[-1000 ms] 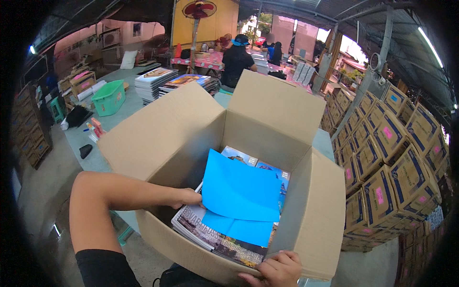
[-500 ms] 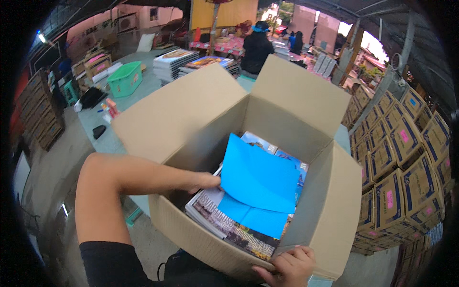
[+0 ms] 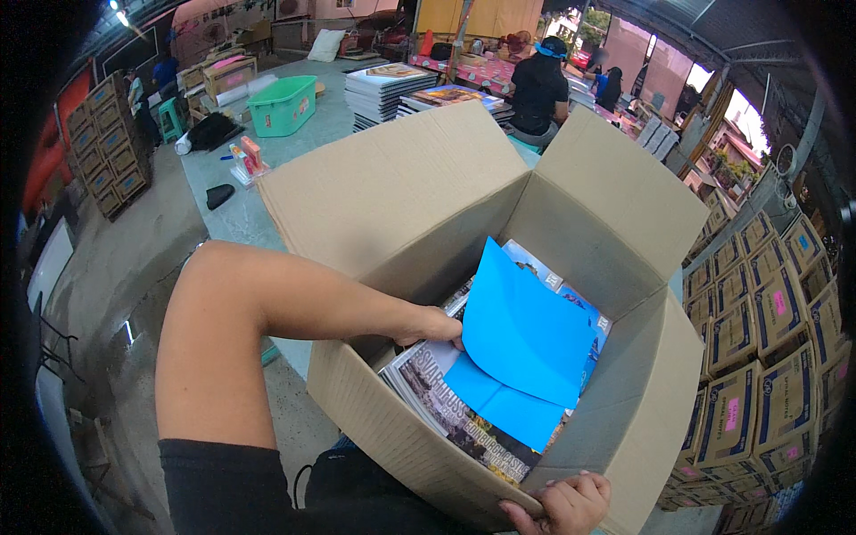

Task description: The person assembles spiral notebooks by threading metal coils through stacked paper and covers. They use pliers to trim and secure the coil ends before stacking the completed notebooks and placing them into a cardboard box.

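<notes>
An open cardboard box [image 3: 588, 223] stands before me with its flaps spread. Printed magazines or notebooks [image 3: 428, 383] lie stacked inside it. Reaching in over the left wall, my left hand [image 3: 432, 325] pinches the left edge of a bright blue paper sheet [image 3: 530, 321], which bows upward. Below that sheet, another flat blue piece [image 3: 504, 406] rests on the printed covers; whether the two are joined I cannot tell. My right hand [image 3: 566, 506] is closed over the box's near rim at its right corner, thumb outside.
Behind the box, the pale table [image 3: 303, 152] carries a green plastic basket [image 3: 283, 105] and stacks of books [image 3: 383, 89]. Many sealed cartons [image 3: 731, 410] are piled on the right, more cartons [image 3: 107, 147] at far left. A person in black [image 3: 539, 94] sits beyond the table.
The whole view has swung, so the box and table appear farther right. My left hand still pinches the blue sheet, and my right hand keeps its hold on the rim.
</notes>
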The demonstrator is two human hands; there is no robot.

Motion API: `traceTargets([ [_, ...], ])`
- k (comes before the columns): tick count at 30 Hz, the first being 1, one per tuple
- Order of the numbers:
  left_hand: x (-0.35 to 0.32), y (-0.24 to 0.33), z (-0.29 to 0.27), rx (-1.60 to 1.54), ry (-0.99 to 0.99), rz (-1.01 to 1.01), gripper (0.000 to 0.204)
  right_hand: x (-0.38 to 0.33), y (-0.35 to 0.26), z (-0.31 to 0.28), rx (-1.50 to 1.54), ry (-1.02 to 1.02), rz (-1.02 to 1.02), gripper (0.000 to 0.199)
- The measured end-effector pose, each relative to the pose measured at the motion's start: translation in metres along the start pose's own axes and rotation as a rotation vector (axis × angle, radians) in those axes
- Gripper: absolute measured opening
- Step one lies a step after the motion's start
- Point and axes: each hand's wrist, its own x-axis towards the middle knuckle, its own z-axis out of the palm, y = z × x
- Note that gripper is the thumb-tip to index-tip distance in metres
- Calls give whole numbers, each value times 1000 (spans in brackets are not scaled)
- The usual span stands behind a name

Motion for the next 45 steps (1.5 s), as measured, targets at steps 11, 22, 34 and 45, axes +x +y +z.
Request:
traceTargets([
  [11,0,0,-1,-42,-6,34,37,3,1,-7,-20,0,2,37],
  [22,22,-12,-6,-26,-36,-19,36,0,3,-6,9,15,-13,34],
  [34,12,-1,-15,238,1,-26,46,-12,12,-3,-60,-30,38,39],
  [45,-157,0,-35,1027,75,943,68,-9,10,-9,-165,-293,0,44],
])
